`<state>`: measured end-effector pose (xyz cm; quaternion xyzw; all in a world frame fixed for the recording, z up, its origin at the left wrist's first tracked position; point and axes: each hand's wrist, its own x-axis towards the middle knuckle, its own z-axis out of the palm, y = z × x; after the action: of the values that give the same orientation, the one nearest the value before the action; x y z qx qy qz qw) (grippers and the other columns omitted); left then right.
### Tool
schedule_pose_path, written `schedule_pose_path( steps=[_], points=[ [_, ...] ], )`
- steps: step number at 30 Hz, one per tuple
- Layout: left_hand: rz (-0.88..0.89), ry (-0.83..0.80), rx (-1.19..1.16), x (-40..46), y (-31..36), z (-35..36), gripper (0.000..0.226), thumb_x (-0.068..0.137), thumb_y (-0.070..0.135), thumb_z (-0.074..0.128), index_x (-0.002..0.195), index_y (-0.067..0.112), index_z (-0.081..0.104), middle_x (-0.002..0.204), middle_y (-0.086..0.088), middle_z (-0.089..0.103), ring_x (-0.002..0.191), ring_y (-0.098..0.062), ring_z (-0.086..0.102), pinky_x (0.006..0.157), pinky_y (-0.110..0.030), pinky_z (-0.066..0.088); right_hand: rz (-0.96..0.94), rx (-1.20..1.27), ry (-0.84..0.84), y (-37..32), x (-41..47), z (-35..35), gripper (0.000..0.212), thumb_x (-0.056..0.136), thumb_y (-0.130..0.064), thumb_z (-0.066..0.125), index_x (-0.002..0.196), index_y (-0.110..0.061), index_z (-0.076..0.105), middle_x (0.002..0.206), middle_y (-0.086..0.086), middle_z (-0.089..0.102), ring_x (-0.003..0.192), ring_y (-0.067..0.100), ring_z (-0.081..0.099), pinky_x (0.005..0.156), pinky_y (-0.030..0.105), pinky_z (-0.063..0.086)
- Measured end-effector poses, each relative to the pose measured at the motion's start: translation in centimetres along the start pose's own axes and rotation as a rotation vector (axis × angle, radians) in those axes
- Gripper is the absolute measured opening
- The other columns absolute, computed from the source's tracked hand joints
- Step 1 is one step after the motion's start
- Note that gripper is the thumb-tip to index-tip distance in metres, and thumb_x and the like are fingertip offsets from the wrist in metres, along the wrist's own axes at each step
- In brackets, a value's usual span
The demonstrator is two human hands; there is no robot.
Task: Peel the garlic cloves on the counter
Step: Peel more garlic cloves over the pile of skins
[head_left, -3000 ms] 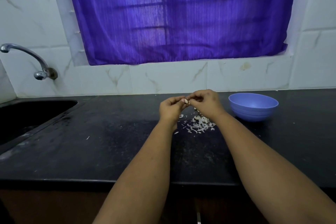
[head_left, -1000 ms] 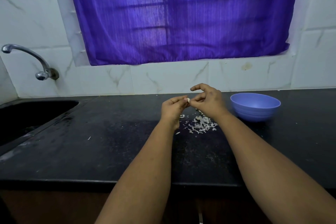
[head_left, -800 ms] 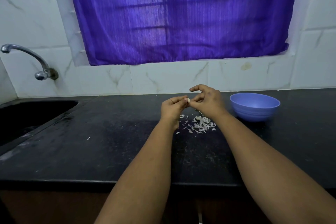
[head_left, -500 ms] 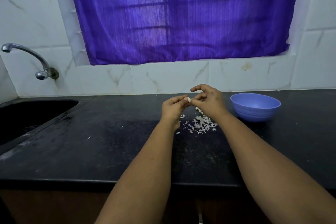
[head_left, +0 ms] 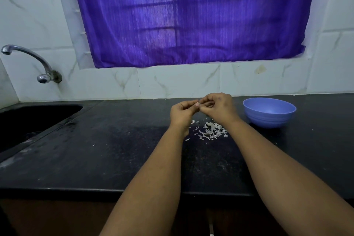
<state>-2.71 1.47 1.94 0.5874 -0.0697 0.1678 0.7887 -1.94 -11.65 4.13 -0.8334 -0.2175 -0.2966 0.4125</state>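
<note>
My left hand (head_left: 182, 112) and my right hand (head_left: 219, 107) meet above the black counter (head_left: 115, 149), fingertips together. A small pale garlic clove (head_left: 197, 104) shows between them, pinched by my left thumb and fingers. My right hand's curled fingers pinch at the clove from the right side; most of the clove is hidden by the fingers. Below the hands lies a pile of white garlic peels (head_left: 210, 132) on the counter.
A blue plastic bowl (head_left: 269, 112) stands on the counter right of my hands; its inside is not visible. A dark sink (head_left: 28, 120) with a chrome tap (head_left: 28, 59) is at the far left. A purple curtain hangs behind.
My right hand's raised index finger has curled down, and that hand has closed in on the clove. The left hand has stayed almost still.
</note>
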Motion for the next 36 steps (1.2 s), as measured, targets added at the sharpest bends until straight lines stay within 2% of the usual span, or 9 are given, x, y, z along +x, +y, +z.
schedule_pose_path(
  steps=[7, 12, 20, 26, 29, 32, 34, 36],
  points=[
    [-0.038, 0.006, -0.047, 0.03, 0.08, 0.16, 0.015, 0.086, -0.004, 0.065, 0.100, -0.008, 0.067, 0.091, -0.018, 0.070, 0.093, -0.028, 0.067, 0.089, -0.030, 0.055, 0.101, 0.169, -0.032, 0.48, 0.15, 0.11, 0.005, 0.075, -0.019, 0.080, 0.079, -0.019, 0.075, 0.066, -0.001, 0.071, 0.061, 0.011, 0.067, 0.070, 0.039, 0.060],
    [-0.042, 0.003, -0.074, 0.04, 0.08, 0.19, 0.007, 0.085, -0.005, 0.066, 0.090, -0.002, 0.069, 0.086, -0.015, 0.070, 0.086, -0.025, 0.068, 0.082, -0.026, 0.057, 0.095, 0.167, -0.027, 0.23, 0.07, 0.03, 0.005, 0.076, -0.017, 0.077, 0.075, -0.021, 0.075, 0.063, -0.002, 0.071, 0.062, 0.015, 0.069, 0.068, 0.040, 0.060],
    [-0.037, 0.003, -0.097, -0.20, 0.30, 0.36, 0.005, 0.085, -0.004, 0.066, 0.085, 0.000, 0.068, 0.080, -0.013, 0.070, 0.077, -0.020, 0.069, 0.072, -0.021, 0.057, 0.108, 0.156, -0.020, 0.17, 0.28, 0.24, 0.009, 0.076, -0.015, 0.076, 0.072, -0.021, 0.073, 0.061, 0.002, 0.070, 0.061, 0.018, 0.069, 0.067, 0.038, 0.060],
    [-0.048, -0.050, -0.115, -0.23, 0.18, 0.31, 0.008, 0.085, -0.005, 0.066, 0.090, 0.001, 0.069, 0.082, -0.011, 0.072, 0.084, -0.022, 0.069, 0.077, -0.023, 0.056, 0.129, 0.155, -0.021, 0.38, 0.24, 0.21, 0.005, 0.077, -0.013, 0.073, 0.074, -0.018, 0.072, 0.063, 0.003, 0.070, 0.063, 0.018, 0.068, 0.067, 0.036, 0.059],
    [-0.055, -0.063, -0.116, -0.15, 0.10, 0.44, 0.011, 0.087, -0.007, 0.063, 0.090, 0.003, 0.068, 0.086, -0.011, 0.072, 0.091, -0.025, 0.068, 0.080, -0.024, 0.056, 0.202, 0.251, -0.041, 0.39, 0.28, 0.02, 0.011, 0.080, -0.007, 0.070, 0.077, -0.018, 0.069, 0.069, 0.004, 0.070, 0.068, 0.017, 0.068, 0.070, 0.031, 0.057],
    [-0.051, -0.049, -0.136, -0.02, 0.19, 0.44, 0.016, 0.088, -0.009, 0.059, 0.090, 0.004, 0.067, 0.085, -0.008, 0.072, 0.089, -0.020, 0.068, 0.079, -0.022, 0.055, 0.273, 0.395, -0.079, 0.13, 0.24, -0.13, 0.015, 0.085, 0.000, 0.066, 0.085, -0.015, 0.071, 0.080, 0.009, 0.071, 0.070, 0.009, 0.065, 0.068, 0.018, 0.054],
    [-0.039, -0.034, -0.139, 0.10, 0.18, 0.35, 0.017, 0.088, -0.009, 0.059, 0.092, 0.005, 0.067, 0.090, -0.009, 0.071, 0.093, -0.020, 0.067, 0.080, -0.021, 0.054, 0.280, 0.449, -0.095, 0.02, 0.13, -0.07, 0.010, 0.084, -0.004, 0.070, 0.092, -0.011, 0.072, 0.084, 0.007, 0.072, 0.071, 0.007, 0.065, 0.066, 0.015, 0.053],
    [-0.025, -0.028, -0.120, 0.21, 0.08, 0.31, 0.017, 0.088, -0.008, 0.060, 0.097, 0.003, 0.067, 0.096, -0.009, 0.070, 0.098, -0.021, 0.065, 0.078, -0.019, 0.053, 0.245, 0.458, -0.085, 0.03, 0.00, 0.00, 0.017, 0.079, -0.010, 0.077, 0.095, -0.007, 0.073, 0.085, 0.004, 0.072, 0.073, 0.005, 0.066, 0.069, 0.015, 0.053]
  ],
)
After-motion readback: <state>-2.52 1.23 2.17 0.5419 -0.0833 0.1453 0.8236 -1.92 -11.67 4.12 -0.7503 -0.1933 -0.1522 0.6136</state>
